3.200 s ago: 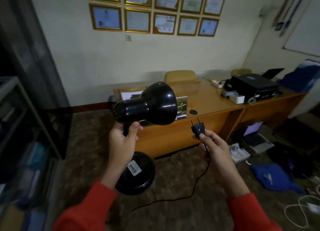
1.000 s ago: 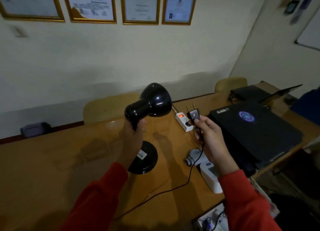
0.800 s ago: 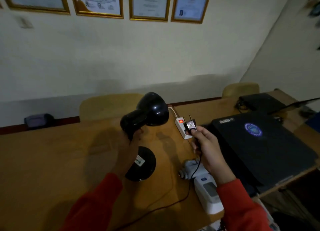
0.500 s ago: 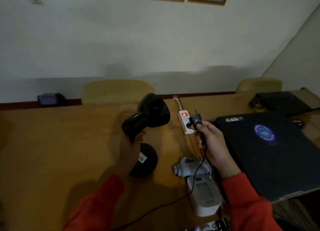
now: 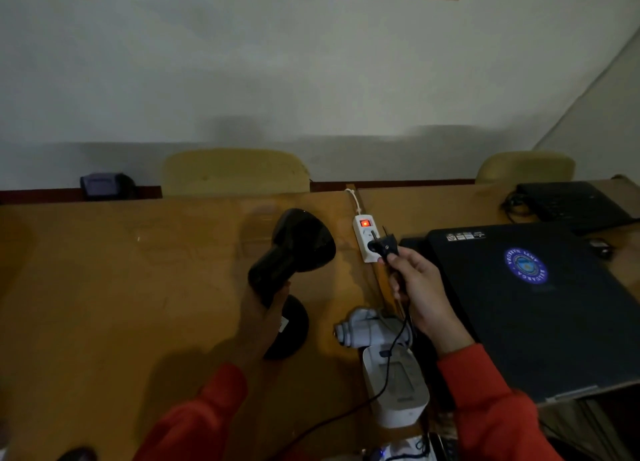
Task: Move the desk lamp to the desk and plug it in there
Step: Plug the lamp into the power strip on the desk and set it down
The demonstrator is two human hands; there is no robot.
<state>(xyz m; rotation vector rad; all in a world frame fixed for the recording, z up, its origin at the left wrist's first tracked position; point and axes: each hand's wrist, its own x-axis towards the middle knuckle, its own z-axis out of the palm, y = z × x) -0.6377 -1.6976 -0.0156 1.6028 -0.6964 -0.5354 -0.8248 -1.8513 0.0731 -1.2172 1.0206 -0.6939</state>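
My left hand grips the neck of the black desk lamp. Its round base is at or just above the wooden desk; I cannot tell whether it touches. My right hand pinches the lamp's black plug, prongs pointing up, right over the white power strip with its red switch lit. The black cord hangs from the plug and trails off the desk's near edge.
A large closed black laptop lies right of the strip, a second dark device behind it. A white monitor-like device and a white cuff sit between my hands. Two yellow chairs stand behind the desk.
I have walked up to the desk. The lamp has come down toward the desktop, and my right hand has brought the plug over the power strip.
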